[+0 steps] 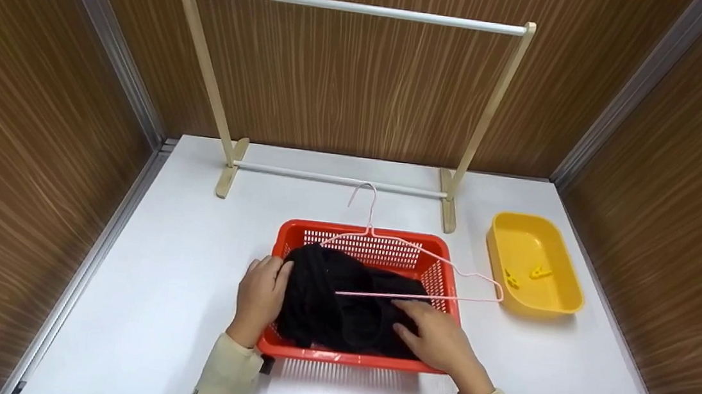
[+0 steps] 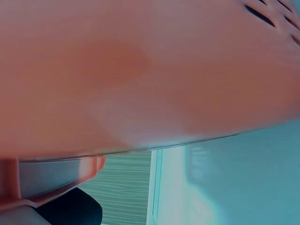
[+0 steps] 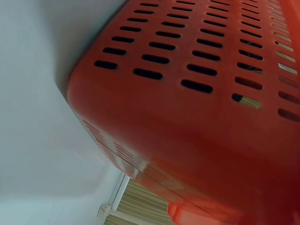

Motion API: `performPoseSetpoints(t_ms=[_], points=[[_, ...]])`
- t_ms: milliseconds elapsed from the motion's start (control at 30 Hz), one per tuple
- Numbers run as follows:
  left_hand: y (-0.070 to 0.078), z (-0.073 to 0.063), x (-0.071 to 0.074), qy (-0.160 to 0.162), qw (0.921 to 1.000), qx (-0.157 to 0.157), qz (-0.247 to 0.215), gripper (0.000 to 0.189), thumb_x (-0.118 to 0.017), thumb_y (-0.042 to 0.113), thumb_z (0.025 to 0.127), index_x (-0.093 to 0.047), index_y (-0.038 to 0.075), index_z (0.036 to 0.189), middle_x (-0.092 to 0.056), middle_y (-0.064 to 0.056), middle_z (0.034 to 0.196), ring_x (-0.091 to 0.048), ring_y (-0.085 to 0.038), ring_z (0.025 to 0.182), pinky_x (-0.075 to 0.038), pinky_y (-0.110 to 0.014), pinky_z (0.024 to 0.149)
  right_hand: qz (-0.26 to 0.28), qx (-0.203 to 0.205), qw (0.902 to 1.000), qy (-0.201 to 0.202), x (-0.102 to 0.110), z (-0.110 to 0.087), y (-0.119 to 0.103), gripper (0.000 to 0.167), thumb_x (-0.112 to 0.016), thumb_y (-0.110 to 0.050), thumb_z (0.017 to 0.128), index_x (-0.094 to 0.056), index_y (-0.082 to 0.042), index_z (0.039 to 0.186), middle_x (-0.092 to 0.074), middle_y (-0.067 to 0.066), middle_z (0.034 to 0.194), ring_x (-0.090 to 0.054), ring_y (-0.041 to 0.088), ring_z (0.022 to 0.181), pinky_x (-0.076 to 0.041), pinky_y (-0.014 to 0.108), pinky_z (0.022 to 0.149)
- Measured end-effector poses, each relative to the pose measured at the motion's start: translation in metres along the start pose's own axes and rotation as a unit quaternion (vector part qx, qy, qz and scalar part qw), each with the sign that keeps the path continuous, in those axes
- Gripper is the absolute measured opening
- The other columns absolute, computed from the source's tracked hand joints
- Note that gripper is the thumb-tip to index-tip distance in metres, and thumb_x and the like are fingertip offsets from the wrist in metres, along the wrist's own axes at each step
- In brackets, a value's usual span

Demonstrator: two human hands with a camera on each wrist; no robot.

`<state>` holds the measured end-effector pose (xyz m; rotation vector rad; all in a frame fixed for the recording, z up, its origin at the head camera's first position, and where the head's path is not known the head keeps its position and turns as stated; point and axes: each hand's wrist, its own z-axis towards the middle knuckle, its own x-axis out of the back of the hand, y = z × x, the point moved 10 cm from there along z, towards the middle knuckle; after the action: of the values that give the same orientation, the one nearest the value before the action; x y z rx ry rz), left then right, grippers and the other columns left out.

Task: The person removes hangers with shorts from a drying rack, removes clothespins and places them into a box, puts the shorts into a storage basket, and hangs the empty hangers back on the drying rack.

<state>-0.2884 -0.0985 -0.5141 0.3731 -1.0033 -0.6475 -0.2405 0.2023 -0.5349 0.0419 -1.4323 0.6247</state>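
Note:
A black garment (image 1: 338,324) lies bunched in a red plastic basket (image 1: 361,359). A pink wire hanger (image 1: 419,295) lies over the basket, its left side running into the black cloth, its right end sticking out past the rim and its hook toward the back. My left hand (image 1: 259,294) holds the garment's left edge at the basket's left side, thumb against the cloth. At the front right, my right hand (image 1: 437,337) rests on the cloth just below the hanger's bottom bar, with thumb and forefinger apart. Both wrist views show mainly the basket's outer wall (image 3: 154,108), with the hands hidden.
A clothes rack with a white top bar (image 1: 356,7) and wooden legs stands behind the basket. To the right, a yellow tub (image 1: 533,308) contains yellow clothespins (image 1: 540,273). Wood-patterned panels (image 1: 683,158) enclose the white table (image 1: 165,256) at the back and sides.

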Motion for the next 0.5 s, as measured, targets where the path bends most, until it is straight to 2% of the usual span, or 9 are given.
performPoseSetpoints(t_ms=[167, 300, 400, 500], points=[[0.001, 0.0, 0.0, -0.005, 1.0, 0.002, 0.007, 0.035, -0.059, 0.026, 0.106, -0.053, 0.01, 0.075, -0.055, -0.006, 0.072, -0.049, -0.028, 0.068, -0.04, -0.039, 0.063, 0.015, 0.01, 0.9992, 0.035, 0.008, -0.002, -0.001, 0.042, -0.074, -0.03, 0.095, -0.066, -0.022, 0.136, -0.065, 0.007, 0.134, -0.064, 0.027, 0.121, -0.052, 0.053, 0.099], [0.002, 0.0, 0.0, -0.006, 0.9999, 0.0, 0.011, 0.035, -0.06, 0.027, 0.105, -0.053, 0.01, 0.075, -0.055, -0.006, 0.071, -0.048, -0.028, 0.068, -0.04, -0.039, 0.063, 0.06, 0.041, 0.9941, 0.081, 0.017, -0.003, -0.003, 0.03, -0.075, -0.02, 0.094, -0.072, -0.02, 0.124, -0.066, 0.001, 0.126, -0.065, 0.019, 0.115, -0.053, 0.045, 0.097], [0.002, 0.0, 0.0, -0.005, 0.9999, 0.0, 0.01, 0.035, -0.06, 0.026, 0.105, -0.053, 0.01, 0.075, -0.056, -0.006, 0.071, -0.048, -0.028, 0.067, -0.04, -0.039, 0.062, 0.101, 0.074, 0.9835, 0.13, 0.027, -0.008, -0.007, 0.021, -0.076, -0.008, 0.092, -0.075, -0.017, 0.11, -0.068, -0.006, 0.114, -0.065, 0.012, 0.105, -0.055, 0.037, 0.091], [0.0, -0.001, 0.0, -0.006, 0.9999, 0.005, 0.008, 0.035, -0.06, 0.026, 0.105, -0.054, 0.011, 0.075, -0.056, -0.006, 0.072, -0.048, -0.027, 0.067, -0.04, -0.038, 0.062, 0.141, 0.142, 0.9664, 0.162, 0.037, -0.017, -0.019, 0.02, -0.074, 0.002, 0.088, -0.075, -0.014, 0.101, -0.069, -0.008, 0.104, -0.066, 0.01, 0.094, -0.054, 0.029, 0.083]])
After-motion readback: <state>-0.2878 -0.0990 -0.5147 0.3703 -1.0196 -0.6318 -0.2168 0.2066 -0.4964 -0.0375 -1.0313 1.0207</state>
